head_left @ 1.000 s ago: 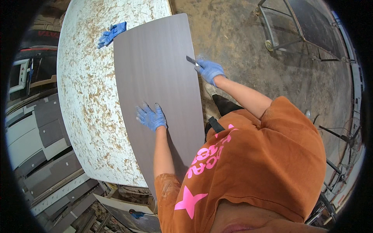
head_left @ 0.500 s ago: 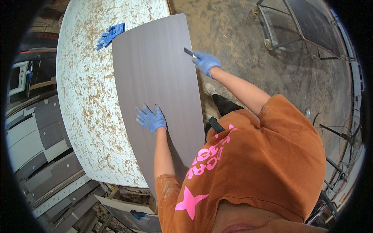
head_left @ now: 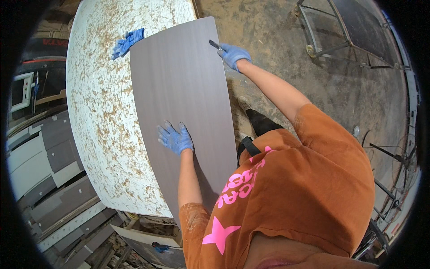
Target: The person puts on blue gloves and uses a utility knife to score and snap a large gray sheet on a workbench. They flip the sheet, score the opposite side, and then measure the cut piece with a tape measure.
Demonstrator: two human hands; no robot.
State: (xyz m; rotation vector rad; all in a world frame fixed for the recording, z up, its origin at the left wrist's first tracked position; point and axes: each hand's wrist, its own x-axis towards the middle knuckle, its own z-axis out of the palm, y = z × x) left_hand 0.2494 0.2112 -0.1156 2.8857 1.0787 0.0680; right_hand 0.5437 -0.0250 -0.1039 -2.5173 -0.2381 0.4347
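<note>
A long grey-brown wood-grain panel (head_left: 179, 85) lies on a white work table (head_left: 96, 103) stained with dried glue. My left hand (head_left: 175, 138), in a blue glove, presses flat on the middle of the panel with fingers spread. My right hand (head_left: 234, 54), also gloved in blue, grips a small dark-handled blade tool (head_left: 215, 44) whose tip touches the panel's right edge near the far corner.
A crumpled blue glove (head_left: 127, 42) lies on the table by the panel's far left corner. Stacked grey and white boards (head_left: 49, 166) fill the floor to the left. A metal-framed trolley on castors (head_left: 340, 31) stands on the dusty floor at the upper right.
My right hand has slid the tool along the panel's right edge, away from me toward the far corner. My left hand has stayed pressed on the panel.
</note>
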